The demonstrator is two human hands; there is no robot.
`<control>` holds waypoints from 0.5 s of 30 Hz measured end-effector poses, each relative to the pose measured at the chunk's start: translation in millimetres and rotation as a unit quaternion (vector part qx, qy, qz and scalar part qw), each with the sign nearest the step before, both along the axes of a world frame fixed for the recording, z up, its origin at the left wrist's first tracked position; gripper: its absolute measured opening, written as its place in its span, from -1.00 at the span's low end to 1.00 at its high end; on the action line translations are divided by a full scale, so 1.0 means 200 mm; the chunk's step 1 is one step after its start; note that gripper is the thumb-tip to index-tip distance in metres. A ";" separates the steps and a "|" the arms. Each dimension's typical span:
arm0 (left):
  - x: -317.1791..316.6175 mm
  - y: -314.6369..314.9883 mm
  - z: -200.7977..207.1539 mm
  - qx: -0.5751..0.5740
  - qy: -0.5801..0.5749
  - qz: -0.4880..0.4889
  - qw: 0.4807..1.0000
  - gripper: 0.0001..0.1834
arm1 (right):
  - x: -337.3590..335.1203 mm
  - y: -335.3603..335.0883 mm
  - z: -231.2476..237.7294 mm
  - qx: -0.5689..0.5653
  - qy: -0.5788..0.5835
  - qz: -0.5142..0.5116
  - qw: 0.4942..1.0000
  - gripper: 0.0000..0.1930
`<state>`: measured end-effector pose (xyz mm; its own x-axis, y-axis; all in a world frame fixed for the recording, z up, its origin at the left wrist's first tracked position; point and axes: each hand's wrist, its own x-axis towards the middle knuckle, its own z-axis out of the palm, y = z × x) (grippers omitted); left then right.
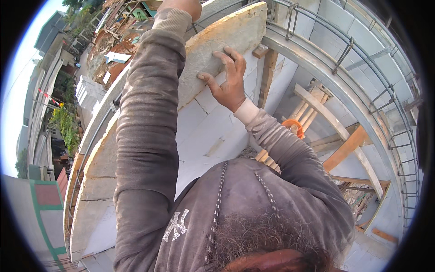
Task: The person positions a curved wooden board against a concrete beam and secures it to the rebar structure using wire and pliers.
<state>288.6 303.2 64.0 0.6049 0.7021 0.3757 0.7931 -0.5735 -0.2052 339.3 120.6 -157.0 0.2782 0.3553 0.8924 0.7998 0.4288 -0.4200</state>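
Note:
A pale, cement-stained board [199,59] with a rough yellowish top edge stands on edge along the top of a block wall [204,122]. My right hand [229,84] rests its fingertips and thumb against the board's near face, fingers bent and spread apart. Stretched farther out, my left hand [183,6] is at the upper edge of the picture, beyond the board's top edge. Its fingers are cut off from view, so what it touches is hidden. Steel reinforcing bars [195,28] run just behind the board.
On the right a rebar cage [349,50] lies along another wall top. Below it are wooden braces [346,147], planks and an orange bucket [294,128]. A second board [99,158] continues the wall at left. Outside lie stacked white blocks [89,95], rubble and roofs.

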 end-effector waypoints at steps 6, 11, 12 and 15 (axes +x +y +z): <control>0.02 -0.04 0.02 -0.035 -0.037 0.025 0.998 -0.69 | 0.06 -0.04 -0.08 -0.177 0.167 -0.044 0.969 -0.05; 0.01 -0.09 0.03 -0.063 -0.099 0.032 0.993 -0.69 | 0.10 0.01 -0.12 -0.114 0.450 0.196 0.864 -0.19; 0.00 -0.11 0.03 -0.067 -0.113 0.039 0.991 -0.69 | 0.10 0.01 -0.13 -0.153 0.462 0.195 0.851 -0.22; 0.00 -0.15 0.03 -0.069 -0.117 0.057 0.989 -0.64 | 0.11 0.02 -0.16 -0.214 0.472 0.189 0.834 -0.32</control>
<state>289.4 272.2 70.0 0.4259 0.8151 0.3927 0.8711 -0.4867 0.0655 361.0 125.3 -188.3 0.5815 0.8063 0.1083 -0.1324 0.2252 -0.9653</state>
